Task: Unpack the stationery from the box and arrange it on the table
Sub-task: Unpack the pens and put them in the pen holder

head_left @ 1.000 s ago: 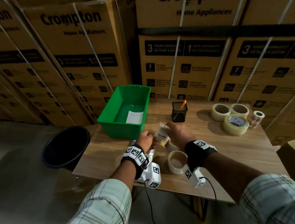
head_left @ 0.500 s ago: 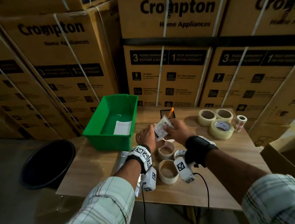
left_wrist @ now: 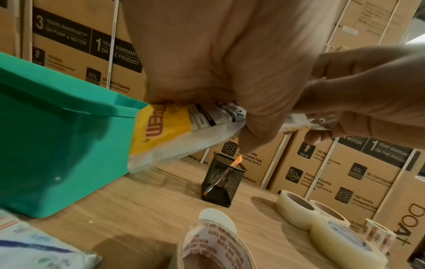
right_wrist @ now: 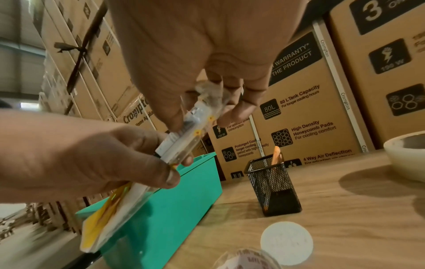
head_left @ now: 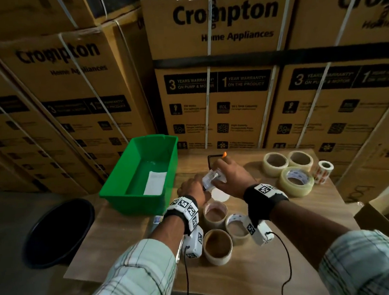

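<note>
Stationery packet (left_wrist: pixel 184 131) pinched in both hands' grip above tape rolls (head_left: pixel 214 214), beside green bin (head_left: pixel 142 174).

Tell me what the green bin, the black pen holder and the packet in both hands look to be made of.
Green bin: moulded plastic, smooth with a slight sheen and a rolled rim. Black pen holder: wire mesh, probably metal, you can see through it. Packet: thin crinkly plastic film, part clear, part printed yellow.
</note>
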